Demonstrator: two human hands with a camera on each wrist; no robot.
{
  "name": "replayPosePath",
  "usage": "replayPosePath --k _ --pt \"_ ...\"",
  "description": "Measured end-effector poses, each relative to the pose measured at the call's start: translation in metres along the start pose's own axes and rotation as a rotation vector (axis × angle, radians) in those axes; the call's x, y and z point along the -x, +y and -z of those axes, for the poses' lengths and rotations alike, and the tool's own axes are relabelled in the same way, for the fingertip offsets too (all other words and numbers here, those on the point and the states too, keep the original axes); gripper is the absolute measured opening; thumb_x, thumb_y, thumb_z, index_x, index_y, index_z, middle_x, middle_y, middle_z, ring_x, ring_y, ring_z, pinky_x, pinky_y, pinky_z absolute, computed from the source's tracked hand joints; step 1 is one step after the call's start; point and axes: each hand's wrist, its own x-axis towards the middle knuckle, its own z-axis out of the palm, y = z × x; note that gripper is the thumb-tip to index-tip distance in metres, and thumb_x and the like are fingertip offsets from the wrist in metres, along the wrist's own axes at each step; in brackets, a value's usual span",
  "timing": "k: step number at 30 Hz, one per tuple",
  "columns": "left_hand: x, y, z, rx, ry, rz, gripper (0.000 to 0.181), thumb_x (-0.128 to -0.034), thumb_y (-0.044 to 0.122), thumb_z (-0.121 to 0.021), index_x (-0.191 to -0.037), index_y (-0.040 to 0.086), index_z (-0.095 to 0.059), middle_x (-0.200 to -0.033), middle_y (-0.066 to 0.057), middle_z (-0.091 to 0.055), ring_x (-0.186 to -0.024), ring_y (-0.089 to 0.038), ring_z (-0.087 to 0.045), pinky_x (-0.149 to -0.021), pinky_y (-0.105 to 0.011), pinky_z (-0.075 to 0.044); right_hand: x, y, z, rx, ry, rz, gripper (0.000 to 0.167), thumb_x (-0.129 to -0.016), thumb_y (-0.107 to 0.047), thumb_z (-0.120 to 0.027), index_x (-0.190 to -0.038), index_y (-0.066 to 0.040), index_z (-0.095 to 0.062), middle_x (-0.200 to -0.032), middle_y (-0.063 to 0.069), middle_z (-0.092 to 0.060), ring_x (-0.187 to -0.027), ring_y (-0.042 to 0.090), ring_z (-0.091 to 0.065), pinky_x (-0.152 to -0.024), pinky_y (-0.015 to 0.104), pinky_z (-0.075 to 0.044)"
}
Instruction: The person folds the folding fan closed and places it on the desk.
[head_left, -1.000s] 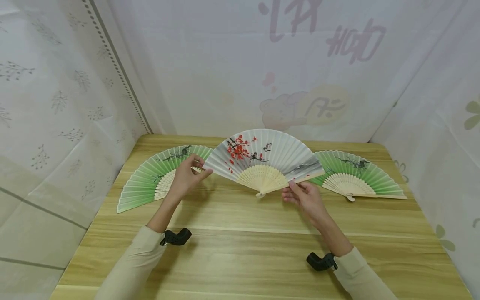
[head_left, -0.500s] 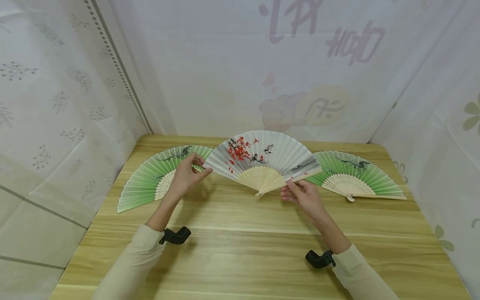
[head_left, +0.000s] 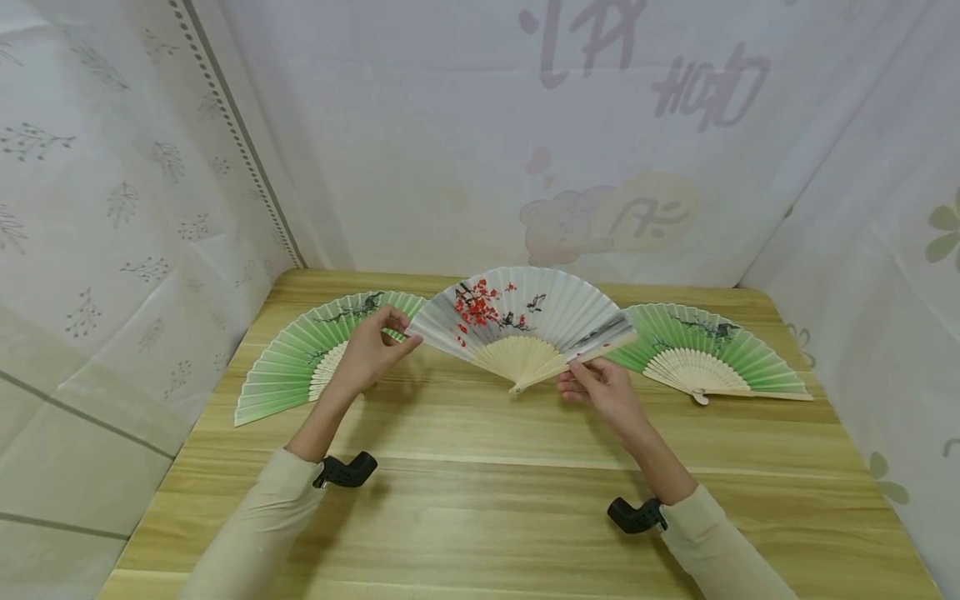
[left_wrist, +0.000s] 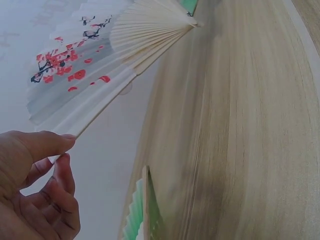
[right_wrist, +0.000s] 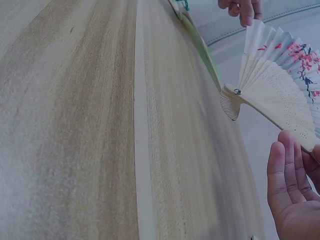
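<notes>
A spread white fan with red blossoms and birds (head_left: pixel 525 308) is held up off the table between both hands. My left hand (head_left: pixel 372 350) pinches its left corner between thumb and fingers; the left wrist view shows that hand (left_wrist: pixel 42 180) at the fan's edge (left_wrist: pixel 85 100). My right hand (head_left: pixel 609 397) grips the right outer rib near the middle, thumb in front. In the right wrist view the hand (right_wrist: pixel 295 195) holds the rib below the fan's perforated ribs (right_wrist: pixel 280 92). The fan's pivot points down toward me.
An open green fan (head_left: pixel 281 375) lies at the table's left, partly behind my left hand. Another open green fan (head_left: pixel 757 358) lies at the right. The wooden table (head_left: pixel 480 517) meets a printed curtain (head_left: pixel 420 150) at its back edge.
The white fan has tilted and sunk slightly, its right end moving a little left and its top edge lower. My right hand has shifted slightly left with it; my left keeps its pinch.
</notes>
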Motion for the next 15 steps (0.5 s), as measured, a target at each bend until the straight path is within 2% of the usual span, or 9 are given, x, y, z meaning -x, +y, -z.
replayPosePath --k 6,15 --pt "-0.0009 0.0003 0.0007 0.002 0.003 -0.012 0.023 -0.0934 0.01 -0.077 -0.105 0.001 -0.059 -0.102 -0.018 -0.066 -0.078 -0.03 -0.065 -0.071 -0.041 -0.054 -0.0017 0.0009 -0.0015 0.005 0.001 0.012 0.034 -0.107 -0.016 -0.056 -0.116 0.017 -0.056 -0.106 0.037 -0.063 -0.09 0.032 -0.072 -0.084 0.044 -0.057" --pt "-0.0008 0.001 0.0018 -0.008 -0.004 -0.013 0.022 -0.0942 0.01 -0.076 -0.106 0.002 -0.06 -0.103 -0.017 -0.066 -0.08 -0.03 -0.066 -0.071 -0.041 -0.054 -0.0029 -0.0009 -0.0027 0.008 0.0 0.0 0.033 -0.107 -0.016 -0.057 -0.117 0.015 -0.057 -0.112 0.042 -0.059 -0.091 0.032 -0.071 -0.085 0.046 -0.056"
